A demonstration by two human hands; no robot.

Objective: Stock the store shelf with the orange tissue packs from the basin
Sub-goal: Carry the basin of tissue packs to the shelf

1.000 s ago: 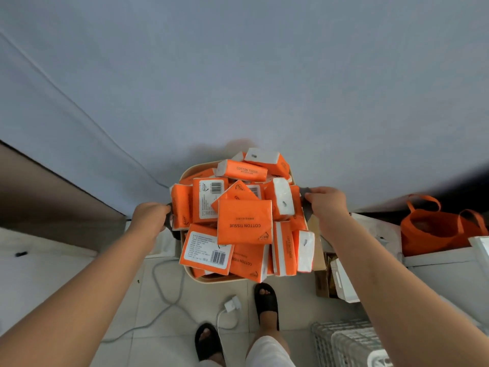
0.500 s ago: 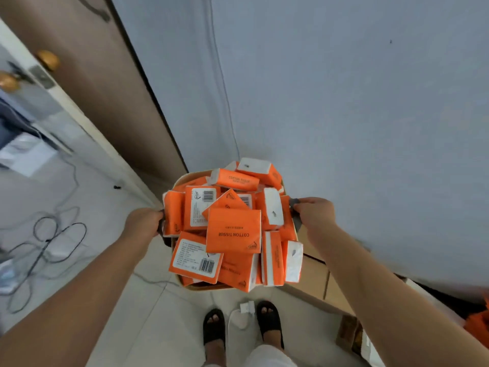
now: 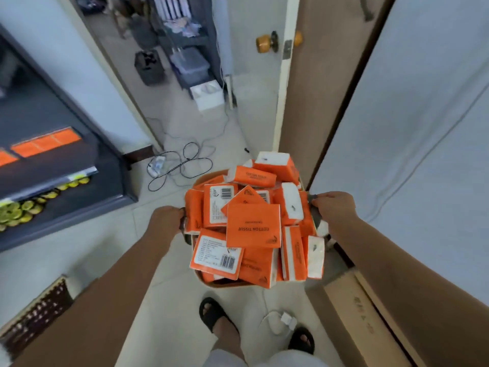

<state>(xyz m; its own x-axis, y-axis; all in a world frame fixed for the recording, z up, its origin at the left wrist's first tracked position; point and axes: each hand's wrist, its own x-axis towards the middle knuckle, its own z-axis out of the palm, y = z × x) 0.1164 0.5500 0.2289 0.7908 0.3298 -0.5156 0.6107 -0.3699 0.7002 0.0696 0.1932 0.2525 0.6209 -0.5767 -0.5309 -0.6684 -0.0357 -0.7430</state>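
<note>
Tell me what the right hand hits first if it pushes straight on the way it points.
The right hand, gripping the basin at its side, points up-left in the view, so it would likely meet the white-ended tissue pack beside it first; depth is unclear.

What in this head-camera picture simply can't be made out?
Head view:
- basin: buried under orange tissue packs; only the rim shows.
- Its handles: covered by the left hand and right hand gripping them.
- store shelf: cut off by left edge, blurred.
- Pack label print: too small.
</note>
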